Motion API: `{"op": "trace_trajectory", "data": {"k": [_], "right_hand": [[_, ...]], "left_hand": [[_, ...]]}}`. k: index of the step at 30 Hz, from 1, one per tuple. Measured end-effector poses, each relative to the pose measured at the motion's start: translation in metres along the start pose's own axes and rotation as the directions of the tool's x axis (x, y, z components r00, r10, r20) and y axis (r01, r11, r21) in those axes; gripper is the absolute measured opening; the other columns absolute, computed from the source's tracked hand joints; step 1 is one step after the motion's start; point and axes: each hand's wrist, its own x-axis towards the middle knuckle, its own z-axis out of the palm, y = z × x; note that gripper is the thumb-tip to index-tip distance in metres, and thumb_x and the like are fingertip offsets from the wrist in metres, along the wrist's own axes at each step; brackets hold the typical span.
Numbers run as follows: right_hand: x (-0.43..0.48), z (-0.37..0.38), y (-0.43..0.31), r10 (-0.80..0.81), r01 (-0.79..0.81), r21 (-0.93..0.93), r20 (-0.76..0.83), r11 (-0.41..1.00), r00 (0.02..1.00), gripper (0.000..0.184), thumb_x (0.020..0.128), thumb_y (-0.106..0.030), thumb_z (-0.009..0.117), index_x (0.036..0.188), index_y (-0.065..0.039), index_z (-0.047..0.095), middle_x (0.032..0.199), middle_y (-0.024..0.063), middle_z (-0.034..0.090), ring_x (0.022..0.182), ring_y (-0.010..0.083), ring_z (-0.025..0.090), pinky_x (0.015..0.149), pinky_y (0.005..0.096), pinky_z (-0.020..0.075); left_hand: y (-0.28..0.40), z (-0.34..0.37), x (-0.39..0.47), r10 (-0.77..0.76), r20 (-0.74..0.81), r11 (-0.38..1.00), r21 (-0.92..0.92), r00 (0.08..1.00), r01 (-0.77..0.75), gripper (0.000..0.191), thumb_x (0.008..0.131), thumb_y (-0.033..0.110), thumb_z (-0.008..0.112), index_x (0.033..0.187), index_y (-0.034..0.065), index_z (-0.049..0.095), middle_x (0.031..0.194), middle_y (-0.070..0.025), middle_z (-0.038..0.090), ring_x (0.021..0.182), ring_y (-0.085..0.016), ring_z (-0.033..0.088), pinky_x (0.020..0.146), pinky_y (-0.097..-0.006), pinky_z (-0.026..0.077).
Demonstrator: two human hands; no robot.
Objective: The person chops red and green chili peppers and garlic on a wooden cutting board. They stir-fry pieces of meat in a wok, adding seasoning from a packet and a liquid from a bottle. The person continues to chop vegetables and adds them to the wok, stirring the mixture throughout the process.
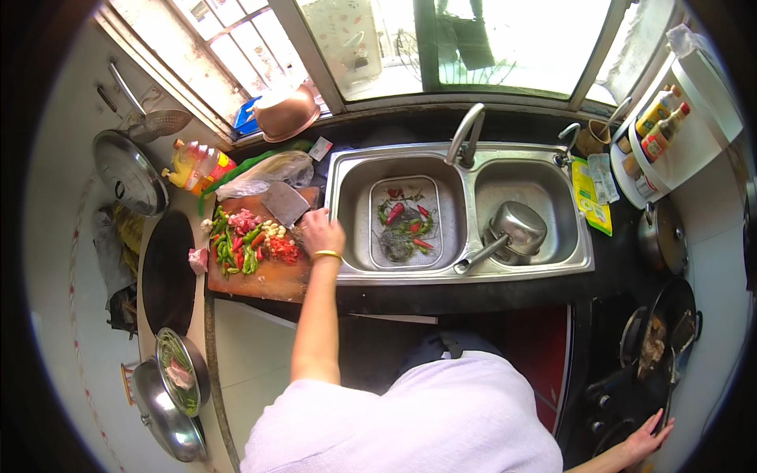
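Note:
My left hand (324,234), with a gold bangle at the wrist, is at the right edge of a wooden cutting board (269,284). Its fingers point down beside a cleaver (285,203); whether they grip anything is hidden. On the board lie sliced green peppers (220,245), chopped red chili (284,251), garlic cloves (274,229) and cut raw meat (243,221). Far to the right, my right hand (647,437) reaches the handle of a spatula (672,369), fingers spread around its end; the grip is unclear. The spatula rests in a wok (644,319) with browned food (652,346).
A double steel sink (408,275) holds a mesh basket (439,236) of chilies and a saucepan (520,227) under the faucet (467,133). Oil bottles (201,165) stand behind the board. At left are a pot of greens and meat (179,375) and a lid (165,420).

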Motion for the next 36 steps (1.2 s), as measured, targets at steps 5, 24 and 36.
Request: {"op": "trace_trajectory", "data": {"k": [5,24,36], "right_hand": [[0.009,0.003,0.003,-0.015,0.014,0.021,0.019,1.000,1.000,0.045,0.088,-0.021,0.054,0.122,0.004,0.041,0.126,0.0085,0.045,0.110,0.0370,0.049,0.095,0.0367,0.0392],[-0.021,0.027,0.014,-0.011,0.013,0.148,-0.012,0.989,1.000,0.038,0.086,-0.017,0.055,0.119,0.001,0.045,0.120,0.0104,0.047,0.107,0.0321,0.048,0.087,0.0408,0.0452],[-0.039,0.028,0.014,-0.198,0.201,-0.137,0.034,0.970,0.980,0.032,0.082,-0.013,0.060,0.104,0.010,0.054,0.112,0.0178,0.050,0.100,0.0275,0.052,0.086,0.0322,0.0490]], "left_hand": [[-0.044,-0.004,0.014,-0.339,0.255,0.890,0.400,0.905,0.221,0.041,0.071,0.027,0.066,0.104,0.0098,0.050,0.109,-0.0147,0.045,0.104,-0.033,0.049,0.085,-0.0435,0.043],[-0.064,-0.020,0.042,-0.616,0.266,0.717,0.579,0.741,0.388,0.052,0.076,0.027,0.059,0.117,0.0071,0.032,0.118,-0.0199,0.049,0.111,-0.032,0.048,0.089,-0.0441,0.041],[-0.157,-0.028,0.062,-0.141,0.298,0.675,-0.669,0.944,0.312,0.011,0.073,0.005,0.055,0.081,-0.0001,0.061,0.066,-0.0062,0.059,0.052,-0.012,0.053,0.047,-0.0248,0.042]]}}
